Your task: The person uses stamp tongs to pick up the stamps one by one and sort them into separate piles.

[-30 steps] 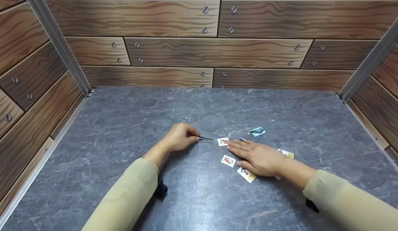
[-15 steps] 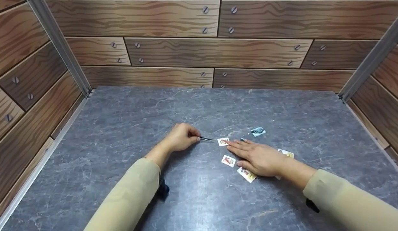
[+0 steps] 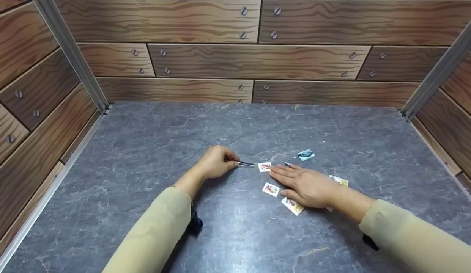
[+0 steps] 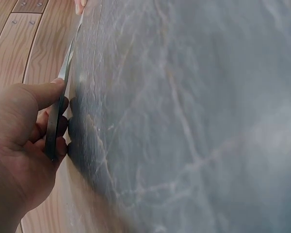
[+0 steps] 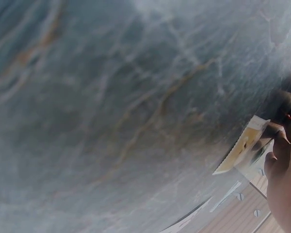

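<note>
My left hand (image 3: pixel 216 162) pinches a pair of tweezers (image 3: pixel 246 163) between thumb and fingers, as the left wrist view shows along the tweezers' shank (image 4: pixel 56 111). The tips lie at the left edge of a small white postage stamp (image 3: pixel 263 167) with a red picture; whether they grip it is too small to tell. On that stamp's right edge rest the fingertips of my right hand (image 3: pixel 311 186), which lies flat with fingers straight. Just below is a similar stamp (image 3: pixel 271 189). A yellow stamp (image 3: pixel 293 206) with a perforated edge (image 5: pixel 242 148) is partly under the right thumb.
Beyond the right hand lies a blue stamp (image 3: pixel 306 154) with a tiny white scrap beside it. Another yellow stamp (image 3: pixel 339 181) is partly hidden behind the right wrist. All lie on a grey marbled tabletop (image 3: pixel 163 129), with wood-patterned walls (image 3: pixel 235 62) on the back and sides.
My left hand has shifted slightly right, bringing the tweezers' tips closer to the stamp's left edge. The right hand has stayed in place.
</note>
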The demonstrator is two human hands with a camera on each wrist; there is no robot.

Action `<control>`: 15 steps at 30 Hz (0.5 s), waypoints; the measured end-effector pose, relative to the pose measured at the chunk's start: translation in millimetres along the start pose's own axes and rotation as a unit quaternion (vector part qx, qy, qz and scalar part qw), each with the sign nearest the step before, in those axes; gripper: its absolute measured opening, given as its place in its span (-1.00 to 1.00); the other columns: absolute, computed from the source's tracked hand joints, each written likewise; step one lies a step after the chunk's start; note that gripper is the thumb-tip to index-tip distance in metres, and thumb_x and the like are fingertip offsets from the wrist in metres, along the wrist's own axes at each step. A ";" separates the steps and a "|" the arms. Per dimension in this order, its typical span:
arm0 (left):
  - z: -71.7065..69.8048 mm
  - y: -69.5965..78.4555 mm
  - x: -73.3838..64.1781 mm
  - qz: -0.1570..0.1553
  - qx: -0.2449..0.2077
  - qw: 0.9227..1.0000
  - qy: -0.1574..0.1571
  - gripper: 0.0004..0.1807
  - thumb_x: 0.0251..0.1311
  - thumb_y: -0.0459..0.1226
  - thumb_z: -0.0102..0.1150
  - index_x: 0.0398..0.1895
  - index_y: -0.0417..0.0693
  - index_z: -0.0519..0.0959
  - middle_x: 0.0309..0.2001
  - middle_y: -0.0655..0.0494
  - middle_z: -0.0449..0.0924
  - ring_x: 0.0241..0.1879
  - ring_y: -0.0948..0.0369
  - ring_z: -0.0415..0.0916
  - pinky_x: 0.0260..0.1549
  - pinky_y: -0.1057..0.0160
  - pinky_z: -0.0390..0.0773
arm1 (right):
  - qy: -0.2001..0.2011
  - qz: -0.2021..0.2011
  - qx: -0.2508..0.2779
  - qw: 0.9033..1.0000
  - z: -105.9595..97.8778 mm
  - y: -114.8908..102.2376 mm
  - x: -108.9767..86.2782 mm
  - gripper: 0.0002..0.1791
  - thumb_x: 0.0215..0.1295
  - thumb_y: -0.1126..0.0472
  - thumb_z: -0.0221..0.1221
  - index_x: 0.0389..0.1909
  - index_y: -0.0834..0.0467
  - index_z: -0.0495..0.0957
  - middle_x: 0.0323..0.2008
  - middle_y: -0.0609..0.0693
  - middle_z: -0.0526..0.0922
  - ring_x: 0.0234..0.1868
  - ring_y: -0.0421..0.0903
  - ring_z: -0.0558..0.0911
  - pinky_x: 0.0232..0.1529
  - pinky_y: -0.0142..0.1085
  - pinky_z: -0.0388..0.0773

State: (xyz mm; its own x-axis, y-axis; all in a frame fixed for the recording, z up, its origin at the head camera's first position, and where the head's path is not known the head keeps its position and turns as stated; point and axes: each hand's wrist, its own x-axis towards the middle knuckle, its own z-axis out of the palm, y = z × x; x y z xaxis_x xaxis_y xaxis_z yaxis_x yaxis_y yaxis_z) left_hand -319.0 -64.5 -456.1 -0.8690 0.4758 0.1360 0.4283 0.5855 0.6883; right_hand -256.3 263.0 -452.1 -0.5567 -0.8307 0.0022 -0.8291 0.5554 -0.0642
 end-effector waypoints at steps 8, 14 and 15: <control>3.3 -0.6 1.7 0.003 0.001 1.000 0.002 -0.93 0.33 -0.36 0.39 -0.21 -0.15 0.82 -0.33 0.11 0.76 -0.34 0.31 0.55 -0.18 0.22 0.59 | -0.025 0.021 0.018 0.999 -0.9 -0.1 0.8 -0.31 0.72 -0.10 -0.11 0.67 0.16 0.13 0.68 0.02 0.09 0.63 0.08 0.16 0.59 0.06 0.07; 4.5 1.4 2.9 0.002 -0.003 1.000 0.003 -0.93 0.33 -0.37 0.39 -0.20 -0.17 0.81 -0.32 0.10 0.77 -0.33 0.31 0.55 -0.18 0.22 0.60 | -0.027 0.029 0.024 0.999 -2.0 -0.9 -0.2 -0.30 0.72 -0.12 -0.12 0.68 0.14 0.12 0.68 0.00 0.08 0.64 0.06 0.15 0.59 0.06 0.06; 4.7 1.8 3.0 0.003 -0.003 1.000 0.004 -0.93 0.32 -0.37 0.40 -0.21 -0.17 0.81 -0.32 0.10 0.77 -0.33 0.30 0.56 -0.17 0.22 0.60 | -0.027 0.028 0.024 0.999 -2.2 -0.8 -0.3 -0.30 0.72 -0.12 -0.12 0.68 0.14 0.12 0.68 0.00 0.08 0.64 0.06 0.15 0.59 0.07 0.06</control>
State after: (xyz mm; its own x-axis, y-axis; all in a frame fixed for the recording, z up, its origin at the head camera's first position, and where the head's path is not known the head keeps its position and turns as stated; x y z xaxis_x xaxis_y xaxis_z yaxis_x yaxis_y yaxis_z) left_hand -319.7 -58.9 -457.8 -0.8686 0.4735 0.1461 0.4318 0.5786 0.6919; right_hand -255.6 262.8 -449.8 -0.5975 -0.7998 -0.0567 -0.7926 0.5999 -0.1096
